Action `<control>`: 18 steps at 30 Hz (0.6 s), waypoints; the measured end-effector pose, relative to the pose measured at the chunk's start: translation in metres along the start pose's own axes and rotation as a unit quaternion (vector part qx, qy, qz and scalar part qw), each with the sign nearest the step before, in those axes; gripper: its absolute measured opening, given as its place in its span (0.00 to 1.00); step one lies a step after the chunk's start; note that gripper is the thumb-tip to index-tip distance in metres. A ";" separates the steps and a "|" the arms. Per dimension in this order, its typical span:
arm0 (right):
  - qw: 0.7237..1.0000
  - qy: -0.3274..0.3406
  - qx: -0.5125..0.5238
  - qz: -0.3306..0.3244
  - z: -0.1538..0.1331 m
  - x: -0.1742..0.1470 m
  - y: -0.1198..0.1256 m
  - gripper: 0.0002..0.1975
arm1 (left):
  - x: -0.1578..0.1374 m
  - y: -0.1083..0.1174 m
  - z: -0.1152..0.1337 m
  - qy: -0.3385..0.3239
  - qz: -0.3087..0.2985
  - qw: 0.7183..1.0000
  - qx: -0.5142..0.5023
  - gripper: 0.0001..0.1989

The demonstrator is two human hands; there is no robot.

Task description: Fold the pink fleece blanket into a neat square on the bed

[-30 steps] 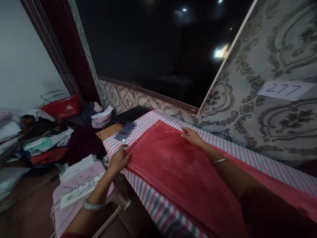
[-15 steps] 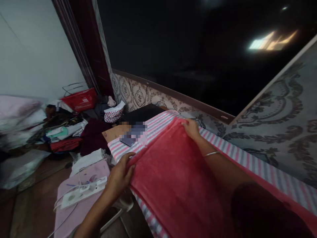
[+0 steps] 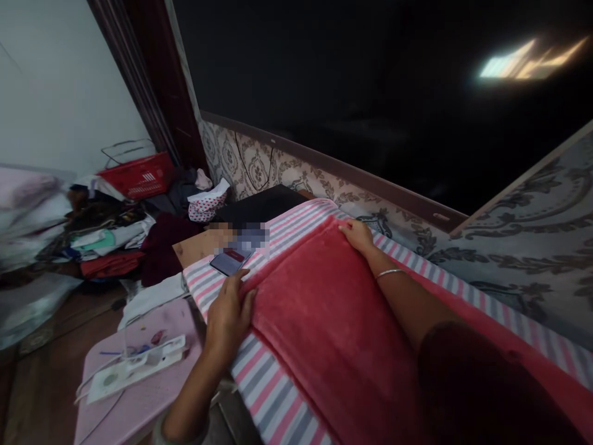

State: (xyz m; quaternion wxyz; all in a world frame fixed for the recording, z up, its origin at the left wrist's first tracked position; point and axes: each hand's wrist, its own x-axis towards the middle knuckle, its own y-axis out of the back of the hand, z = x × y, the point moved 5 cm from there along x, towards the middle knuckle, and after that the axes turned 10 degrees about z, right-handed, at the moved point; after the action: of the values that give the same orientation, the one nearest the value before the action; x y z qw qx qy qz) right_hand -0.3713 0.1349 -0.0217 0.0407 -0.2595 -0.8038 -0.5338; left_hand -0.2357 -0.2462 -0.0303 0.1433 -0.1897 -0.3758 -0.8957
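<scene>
Red cloth point(image 3: 324, 309): is lying on the striped cover point(image 3: 264, 377), looking plush and faintly mottled, mostly flat, darkening toward the person.
Cloth's far end: is rising into a soft, thick ridge between the two hands.
Left hand point(image 3: 227, 315): is touching one far corner, thumb spreading away from the fingers; whether they are pinching the fabric, I cannot tell.
Right hand point(image 3: 357, 236): is pinching the other far corner between thumb and bent fingers.
Phone point(image 3: 227, 262): is lying just beyond the left fingertips.

Tbl w/ striped cover point(image 3: 266, 377), red plush cloth point(image 3: 319, 309) atop, phone point(image 3: 227, 262) nr cloth's edge
</scene>
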 end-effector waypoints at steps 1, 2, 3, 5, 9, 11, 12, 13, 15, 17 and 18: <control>1.000 0.011 0.004 0.000 0.001 0.004 -0.001 0.09 | -0.001 0.001 -0.002 0.006 0.011 1.000 -0.009 0.21; 1.000 0.022 0.009 0.001 0.001 0.009 0.000 0.10 | -0.001 0.003 -0.003 0.014 0.022 0.999 -0.020 0.21; 0.999 0.032 0.015 0.008 -0.001 0.015 0.002 0.10 | -0.001 0.006 -0.005 0.025 0.034 0.999 -0.031 0.21; 0.998 0.049 0.029 0.032 -0.005 0.028 0.007 0.12 | -0.001 0.012 -0.007 0.046 0.060 0.996 -0.047 0.20; 0.996 0.070 0.032 0.044 -0.014 0.038 0.000 0.11 | 0.000 0.017 -0.007 0.068 0.093 0.992 -0.055 0.19; 0.998 0.064 0.006 0.023 -0.014 0.032 -0.011 0.10 | 0.001 0.017 -0.007 0.073 0.088 0.992 -0.051 0.19; 0.998 0.060 -0.007 0.014 -0.014 0.029 -0.015 0.10 | 0.001 0.016 -0.006 0.074 0.084 0.993 -0.046 0.19; 0.998 0.058 -0.018 0.006 -0.013 0.026 -0.018 0.10 | 0.001 0.015 -0.006 0.076 0.079 0.993 -0.041 0.19; 0.998 0.055 -0.028 -0.014 -0.014 0.023 -0.019 0.11 | 0.002 0.015 -0.007 0.078 0.075 0.994 -0.033 0.19; 0.997 0.053 -0.028 -0.046 -0.016 0.023 -0.017 0.12 | 0.001 0.015 -0.007 0.078 0.073 0.993 -0.039 0.20; 0.996 0.053 -0.025 -0.060 -0.018 0.023 -0.015 0.13 | 0.001 0.015 -0.007 0.080 0.073 0.993 -0.046 0.21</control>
State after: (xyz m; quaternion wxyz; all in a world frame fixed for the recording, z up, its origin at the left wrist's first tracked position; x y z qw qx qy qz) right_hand -0.4019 0.1235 -0.0185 0.0444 -0.1827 -0.8008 -0.5686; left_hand -0.2323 -0.2612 -0.0254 0.2289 -0.1511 -0.3068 -0.9114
